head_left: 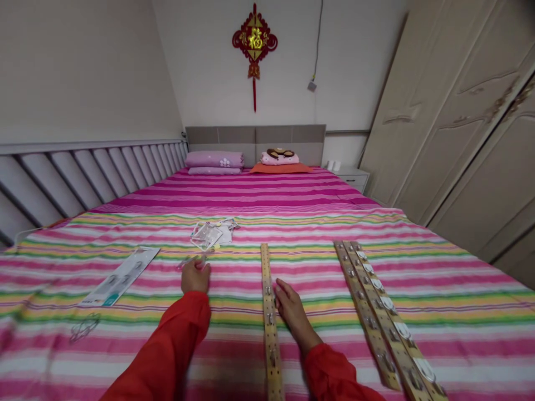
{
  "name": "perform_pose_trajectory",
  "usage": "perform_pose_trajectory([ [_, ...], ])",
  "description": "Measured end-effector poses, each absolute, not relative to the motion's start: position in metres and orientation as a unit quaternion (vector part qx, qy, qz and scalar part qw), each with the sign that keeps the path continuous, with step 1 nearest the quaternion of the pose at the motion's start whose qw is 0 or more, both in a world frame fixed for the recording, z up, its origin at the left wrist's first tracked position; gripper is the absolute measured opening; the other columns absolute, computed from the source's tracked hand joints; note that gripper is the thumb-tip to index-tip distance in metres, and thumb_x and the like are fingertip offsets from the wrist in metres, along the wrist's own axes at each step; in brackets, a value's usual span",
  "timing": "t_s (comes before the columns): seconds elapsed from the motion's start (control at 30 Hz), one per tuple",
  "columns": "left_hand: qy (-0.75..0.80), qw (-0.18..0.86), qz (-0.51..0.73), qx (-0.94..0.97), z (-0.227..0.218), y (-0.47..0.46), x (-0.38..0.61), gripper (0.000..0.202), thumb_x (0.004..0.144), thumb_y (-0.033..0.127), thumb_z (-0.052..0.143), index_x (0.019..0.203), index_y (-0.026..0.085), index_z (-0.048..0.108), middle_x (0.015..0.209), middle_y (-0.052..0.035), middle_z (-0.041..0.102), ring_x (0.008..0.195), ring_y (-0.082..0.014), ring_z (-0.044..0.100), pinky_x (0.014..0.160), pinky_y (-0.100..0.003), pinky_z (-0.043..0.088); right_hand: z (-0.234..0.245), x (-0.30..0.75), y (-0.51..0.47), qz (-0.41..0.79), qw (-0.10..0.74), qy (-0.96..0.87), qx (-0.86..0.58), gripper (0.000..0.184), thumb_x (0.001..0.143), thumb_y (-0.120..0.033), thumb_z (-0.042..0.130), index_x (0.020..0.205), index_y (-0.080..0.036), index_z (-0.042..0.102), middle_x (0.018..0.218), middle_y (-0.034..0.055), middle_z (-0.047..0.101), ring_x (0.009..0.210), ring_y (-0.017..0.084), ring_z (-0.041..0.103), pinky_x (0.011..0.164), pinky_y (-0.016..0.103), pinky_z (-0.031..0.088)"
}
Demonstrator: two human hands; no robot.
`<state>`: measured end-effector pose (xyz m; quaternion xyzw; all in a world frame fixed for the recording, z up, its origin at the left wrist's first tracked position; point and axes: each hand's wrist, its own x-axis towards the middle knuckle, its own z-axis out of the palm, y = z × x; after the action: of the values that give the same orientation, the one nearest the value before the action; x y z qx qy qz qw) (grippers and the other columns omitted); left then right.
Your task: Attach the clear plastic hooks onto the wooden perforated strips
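Observation:
My left hand (195,277) is closed at the fingertips on a small clear plastic piece (187,260), whose exact kind I cannot make out. Just beyond it lies a loose pile of clear and white packaging (213,233). A narrow wooden strip (272,340) with holes and several metal clips runs lengthwise in front of me. Beside its right edge is my right hand (292,312), fingers stretched out and a little apart, the tips close to the upper metal clip (268,290). Whether they touch it is unclear.
At the right lie several wooden strips (368,312) with metal clips, some carrying white round parts. On the left are a white packaging card (123,277) and thin wire-like loops (84,327). Everything rests on a striped bedsheet (225,345); a bed rail (92,172) borders the left.

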<state>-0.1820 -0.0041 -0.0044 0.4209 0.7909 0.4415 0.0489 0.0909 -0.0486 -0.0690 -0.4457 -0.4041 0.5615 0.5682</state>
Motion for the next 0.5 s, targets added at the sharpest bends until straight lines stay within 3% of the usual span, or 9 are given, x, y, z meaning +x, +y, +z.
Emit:
perform_pose_trajectory([
  [0.13, 0.801, 0.032, 0.437, 0.408, -0.01, -0.001, -0.191, 0.016, 0.063, 0.028, 0.063, 0.073, 0.018, 0.057, 0.077, -0.0042, 0.059, 0.076, -0.0213, 0.056, 0.068, -0.031, 0.042, -0.071, 0.091, -0.048, 0.58, 0.56, -0.397, -0.44, 0.064, 0.068, -0.053, 0.066, 0.116, -0.011, 0.059, 0.046, -0.0068, 0.048, 0.041, 0.009, 0.039, 0.041, 0.022, 0.026],
  [0.37, 0.806, 0.066, 0.464, 0.362, -0.011, -0.005, -0.188, 0.01, 0.063, 0.02, 0.062, 0.057, 0.018, 0.054, 0.055, -0.0006, 0.053, 0.053, -0.0155, 0.046, 0.057, -0.03, 0.035, -0.071, 0.091, -0.048, 0.586, 0.562, -0.392, -0.432, 0.063, 0.068, -0.053, 0.065, 0.115, -0.012, 0.058, 0.046, -0.0075, 0.048, 0.039, 0.008, 0.037, 0.039, 0.022, 0.023],
  [0.5, 0.746, 0.128, 0.585, 0.29, -0.004, -0.016, -0.178, 0.012, 0.06, 0.024, 0.066, 0.058, 0.017, 0.056, 0.055, 0.0014, 0.054, 0.055, -0.0137, 0.047, 0.059, -0.028, 0.037, -0.069, 0.09, -0.048, 0.592, 0.565, -0.383, -0.429, 0.064, 0.067, -0.052, 0.067, 0.114, -0.011, 0.057, 0.045, -0.0081, 0.047, 0.038, 0.008, 0.036, 0.038, 0.021, 0.022],
])
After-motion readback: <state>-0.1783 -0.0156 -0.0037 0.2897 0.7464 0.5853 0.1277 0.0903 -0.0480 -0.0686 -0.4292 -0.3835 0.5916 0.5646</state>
